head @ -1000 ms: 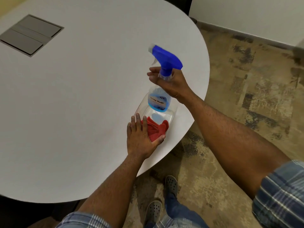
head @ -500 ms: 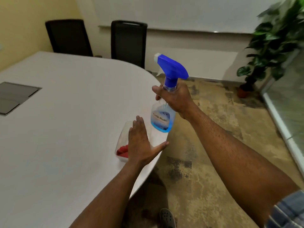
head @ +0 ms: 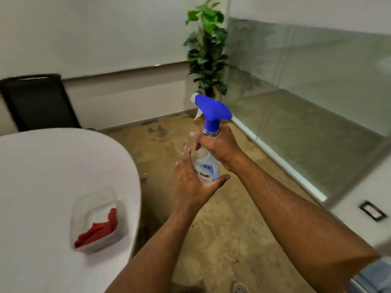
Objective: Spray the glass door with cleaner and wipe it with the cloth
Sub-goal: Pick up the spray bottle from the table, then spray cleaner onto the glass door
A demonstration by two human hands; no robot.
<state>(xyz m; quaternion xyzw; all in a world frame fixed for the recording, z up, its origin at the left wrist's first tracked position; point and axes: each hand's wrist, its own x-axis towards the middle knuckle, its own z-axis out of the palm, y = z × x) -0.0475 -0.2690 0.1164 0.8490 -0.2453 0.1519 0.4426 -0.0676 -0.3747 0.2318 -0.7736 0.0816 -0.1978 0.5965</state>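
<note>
My right hand (head: 218, 146) grips the neck of a clear spray bottle (head: 206, 166) with a blue trigger head, held upright in mid-air over the floor. My left hand (head: 190, 182) is open, its palm against the bottle's lower body and its thumb under the base. The red cloth (head: 99, 228) lies crumpled in a clear plastic tub (head: 95, 197) near the edge of the white table (head: 42, 176), left of both hands. A frosted glass wall (head: 306, 92) runs along the right side of the room.
A black chair (head: 38, 102) stands behind the table. A potted green plant (head: 208, 49) fills the corner beside the glass. Brown mottled floor lies between table and glass. A small dark floor socket (head: 373, 212) sits at the right.
My view has swung right, away from the table toward the glass. My left hand left the tub and came up against the bottle, which moved off the table edge.
</note>
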